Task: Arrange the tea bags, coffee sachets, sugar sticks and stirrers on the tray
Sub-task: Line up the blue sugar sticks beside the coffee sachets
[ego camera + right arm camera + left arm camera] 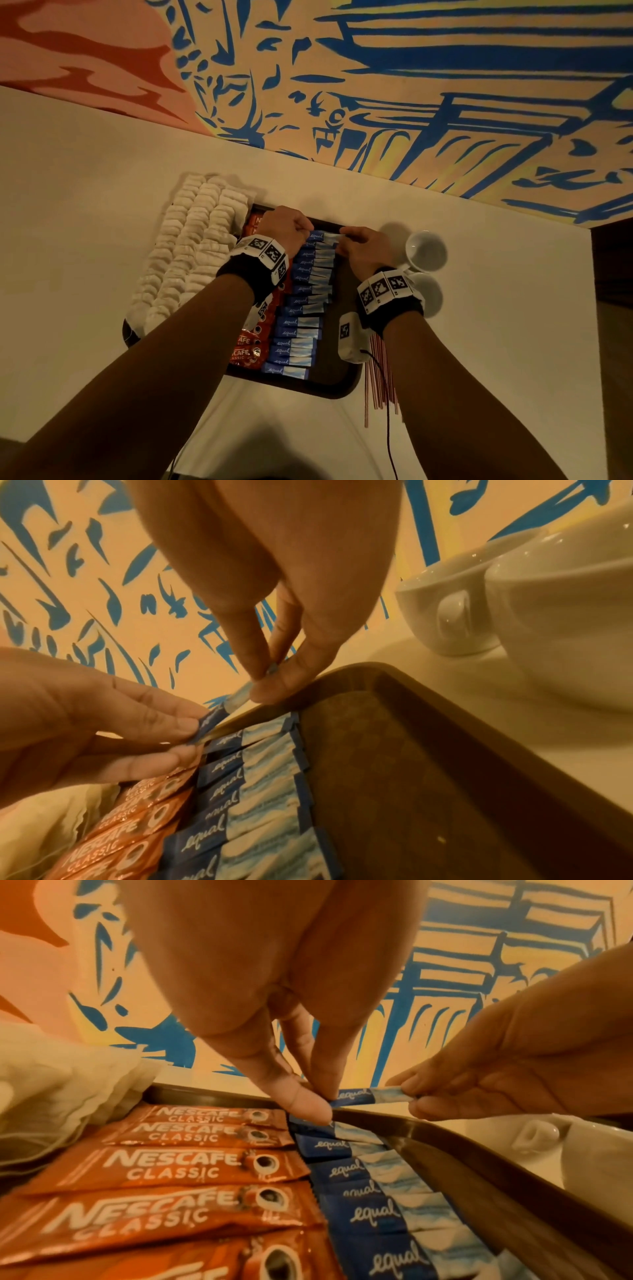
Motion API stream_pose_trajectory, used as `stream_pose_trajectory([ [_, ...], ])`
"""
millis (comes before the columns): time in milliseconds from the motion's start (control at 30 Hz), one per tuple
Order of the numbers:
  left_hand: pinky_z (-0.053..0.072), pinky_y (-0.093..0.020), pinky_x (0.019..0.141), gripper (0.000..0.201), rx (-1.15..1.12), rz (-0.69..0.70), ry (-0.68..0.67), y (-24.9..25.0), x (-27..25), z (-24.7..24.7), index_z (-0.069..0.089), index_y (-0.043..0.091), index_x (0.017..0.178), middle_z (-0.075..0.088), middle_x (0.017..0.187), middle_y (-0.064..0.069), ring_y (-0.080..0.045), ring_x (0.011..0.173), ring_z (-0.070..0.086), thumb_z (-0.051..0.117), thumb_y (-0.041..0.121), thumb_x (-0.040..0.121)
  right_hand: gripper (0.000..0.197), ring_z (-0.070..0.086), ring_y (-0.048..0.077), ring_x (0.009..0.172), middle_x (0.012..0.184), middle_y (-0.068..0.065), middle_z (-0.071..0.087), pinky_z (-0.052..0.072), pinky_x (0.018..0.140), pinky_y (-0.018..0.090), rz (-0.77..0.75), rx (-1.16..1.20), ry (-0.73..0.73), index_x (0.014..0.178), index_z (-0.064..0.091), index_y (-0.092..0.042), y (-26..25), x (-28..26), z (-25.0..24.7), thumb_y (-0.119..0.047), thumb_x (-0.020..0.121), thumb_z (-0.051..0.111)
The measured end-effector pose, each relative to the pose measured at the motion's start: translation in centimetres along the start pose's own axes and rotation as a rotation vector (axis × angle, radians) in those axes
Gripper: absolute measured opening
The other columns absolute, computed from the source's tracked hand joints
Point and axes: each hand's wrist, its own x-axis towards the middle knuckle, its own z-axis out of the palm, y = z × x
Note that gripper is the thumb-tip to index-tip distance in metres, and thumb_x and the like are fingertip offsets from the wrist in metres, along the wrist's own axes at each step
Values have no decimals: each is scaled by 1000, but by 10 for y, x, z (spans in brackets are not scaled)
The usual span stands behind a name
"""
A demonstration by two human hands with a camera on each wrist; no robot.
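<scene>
Both hands pinched one sugar stick [368, 1096] by its ends: left hand [289, 228] on the dark-blue end, right hand [364, 251] on the pale end. It hung just over the far rim of the tray [428, 791], beyond the sugar row [305, 298].

Risk, as judged: set down there, it could ride up on the rim and slide off, or a fingertip could knock the neighbouring sticks askew. Stirrers [380, 380] lay off the tray's right edge, not yet placed.

Pale tabletop [85, 205]; two white cups [426, 255] near the tray's far right corner; blue-and-orange mural wall [445, 68] behind.
</scene>
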Motion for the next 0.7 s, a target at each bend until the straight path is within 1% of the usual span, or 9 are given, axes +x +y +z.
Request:
stream_pose_trajectory([
  [67,54,-19,75,15,36,-19,-14,2,2,3,76,20,92,74,94,0,-14,86,69,64,11,92,12,73,23,92,96,4,76,61,88,42,45,-7,21,102,73,-23,1,0,6,-22,90,72],
  [100,56,-24,80,17,53,-27,-18,2,3,4,76,20,90,74,96,0,-16,89,68,62,10,92,14,73,25,93,98,7,76,61,88,43,61,-21,35,103,73,-21,3,0,9,-23,89,74],
  [133,56,-25,82,18,70,-30,-16,2,4,5,75,21,89,73,99,1,-16,91,68,61,10,93,17,72,26,94,99,8,75,61,88,44,75,-33,52,104,72,-20,5,1,11,-23,87,75],
  [200,53,-23,79,19,105,-27,5,2,5,6,75,22,86,71,103,0,-17,93,67,61,10,93,19,71,25,95,102,7,75,60,89,46,88,-40,76,104,71,-20,8,3,14,-22,86,76],
  [300,52,-25,79,20,149,-20,31,1,6,7,72,22,82,70,107,-2,-20,97,67,60,8,92,23,70,23,98,108,5,74,59,91,45,96,-67,83,112,71,-19,9,5,15,-17,89,72],
  [500,55,-32,87,24,235,2,25,6,7,5,65,26,81,67,114,-2,-23,100,65,59,6,92,27,68,23,105,119,4,72,57,95,44,70,-155,110,121,69,-20,9,5,15,-20,95,68],
  [567,56,-32,85,19,263,9,21,6,6,5,68,24,86,68,115,-3,-23,100,65,60,7,92,31,68,23,109,123,4,71,56,98,44,64,-165,91,126,67,-19,9,2,15,-18,95,66],
  [633,55,-33,87,17,274,9,24,6,4,4,71,20,99,67,117,-3,-23,104,65,61,9,92,33,66,22,112,125,4,70,55,100,43,50,-150,92,129,66,-17,5,-5,13,-15,95,64],
  [700,54,-33,91,19,271,20,28,6,2,3,71,18,107,67,119,-4,-23,107,63,62,9,93,28,67,21,108,120,3,71,55,98,43,10,-129,149,123,68,-18,0,-13,9,-16,96,62],
])
